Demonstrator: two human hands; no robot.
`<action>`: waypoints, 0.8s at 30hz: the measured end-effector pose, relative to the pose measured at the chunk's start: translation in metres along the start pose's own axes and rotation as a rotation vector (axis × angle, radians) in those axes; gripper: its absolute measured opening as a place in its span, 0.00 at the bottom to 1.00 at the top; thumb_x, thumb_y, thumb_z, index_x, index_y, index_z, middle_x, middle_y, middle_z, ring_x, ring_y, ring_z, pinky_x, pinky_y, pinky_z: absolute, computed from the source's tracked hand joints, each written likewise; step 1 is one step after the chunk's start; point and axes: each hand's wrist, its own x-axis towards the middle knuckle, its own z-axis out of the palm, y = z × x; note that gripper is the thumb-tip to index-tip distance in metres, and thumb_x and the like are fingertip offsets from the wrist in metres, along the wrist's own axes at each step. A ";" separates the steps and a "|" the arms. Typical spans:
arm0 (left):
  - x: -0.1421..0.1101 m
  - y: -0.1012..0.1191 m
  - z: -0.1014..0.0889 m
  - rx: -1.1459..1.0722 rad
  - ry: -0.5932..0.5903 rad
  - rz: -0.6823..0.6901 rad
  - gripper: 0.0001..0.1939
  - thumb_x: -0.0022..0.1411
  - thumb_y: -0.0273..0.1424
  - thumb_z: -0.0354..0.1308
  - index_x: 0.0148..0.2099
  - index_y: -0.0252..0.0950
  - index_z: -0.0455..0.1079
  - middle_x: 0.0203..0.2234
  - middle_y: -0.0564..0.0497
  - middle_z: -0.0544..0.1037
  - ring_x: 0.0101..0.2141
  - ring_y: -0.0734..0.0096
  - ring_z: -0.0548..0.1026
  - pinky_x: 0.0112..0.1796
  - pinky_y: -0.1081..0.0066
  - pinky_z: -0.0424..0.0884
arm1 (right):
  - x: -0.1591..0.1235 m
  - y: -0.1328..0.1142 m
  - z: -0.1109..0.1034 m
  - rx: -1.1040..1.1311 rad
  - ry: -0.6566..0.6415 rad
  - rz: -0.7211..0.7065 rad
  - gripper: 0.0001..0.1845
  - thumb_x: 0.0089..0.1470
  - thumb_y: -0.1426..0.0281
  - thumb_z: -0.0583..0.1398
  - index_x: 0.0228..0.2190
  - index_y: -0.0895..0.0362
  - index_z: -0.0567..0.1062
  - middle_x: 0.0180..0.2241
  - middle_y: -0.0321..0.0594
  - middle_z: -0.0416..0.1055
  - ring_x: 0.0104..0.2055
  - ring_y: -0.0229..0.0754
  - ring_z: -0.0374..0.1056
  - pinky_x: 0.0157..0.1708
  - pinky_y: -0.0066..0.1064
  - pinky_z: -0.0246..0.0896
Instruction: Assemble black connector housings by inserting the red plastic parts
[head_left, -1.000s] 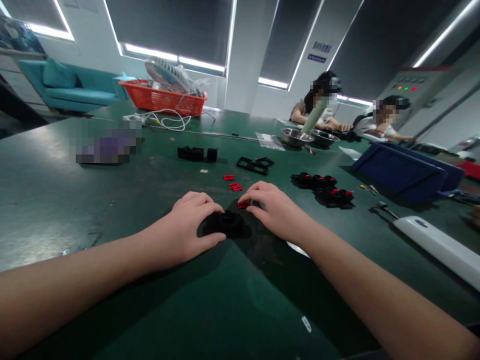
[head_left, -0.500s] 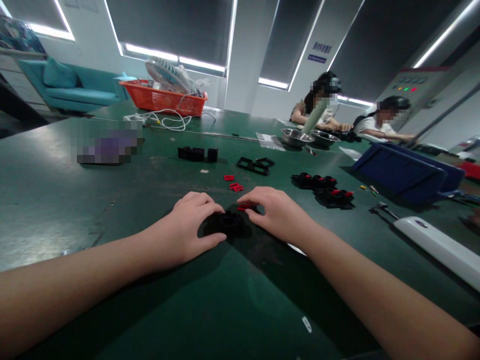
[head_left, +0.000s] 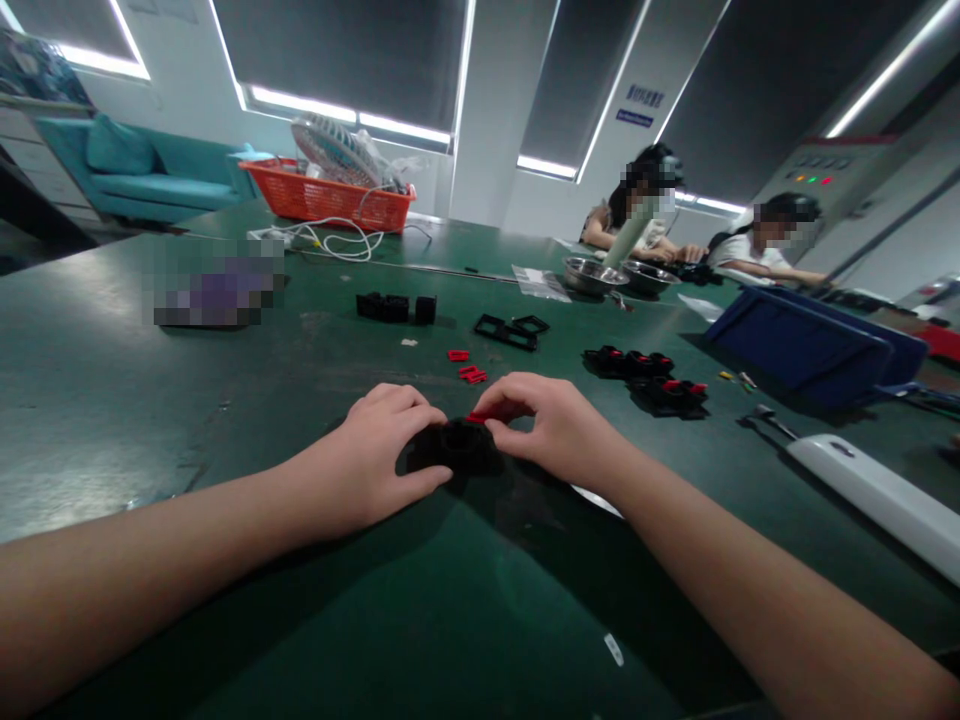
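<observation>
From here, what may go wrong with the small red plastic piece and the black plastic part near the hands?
The small red plastic piece sits only at the fingertips of the right hand, so it might slip and drop.
The black plastic part lies in shadow, its details hard to see, so the red piece could meet it askew.
The right hand might brush loose red plastic pieces lying just beyond it on the green table.

Bare hands (head_left: 379, 445), slim uncovered forearms (head_left: 225, 525)
</observation>
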 end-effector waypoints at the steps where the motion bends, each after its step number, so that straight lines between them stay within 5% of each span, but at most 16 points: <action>1: 0.000 0.000 0.000 0.001 -0.002 0.000 0.19 0.59 0.39 0.58 0.49 0.34 0.73 0.43 0.42 0.73 0.49 0.50 0.67 0.52 0.50 0.65 | 0.000 0.000 0.001 0.034 0.000 -0.002 0.07 0.50 0.78 0.62 0.34 0.59 0.77 0.33 0.39 0.76 0.34 0.38 0.71 0.37 0.29 0.66; 14: -0.001 -0.002 0.001 0.013 0.013 0.018 0.18 0.61 0.41 0.58 0.49 0.37 0.73 0.43 0.43 0.74 0.49 0.50 0.67 0.52 0.50 0.65 | 0.001 0.000 -0.005 0.266 -0.040 0.009 0.09 0.53 0.77 0.61 0.35 0.57 0.80 0.37 0.40 0.78 0.40 0.40 0.74 0.42 0.32 0.69; 24: 0.000 -0.001 0.000 0.016 0.001 0.010 0.18 0.60 0.40 0.59 0.49 0.35 0.73 0.43 0.43 0.73 0.49 0.50 0.67 0.52 0.50 0.65 | 0.001 -0.001 -0.003 0.137 0.020 0.059 0.06 0.57 0.74 0.61 0.33 0.57 0.80 0.32 0.37 0.78 0.34 0.38 0.73 0.39 0.31 0.66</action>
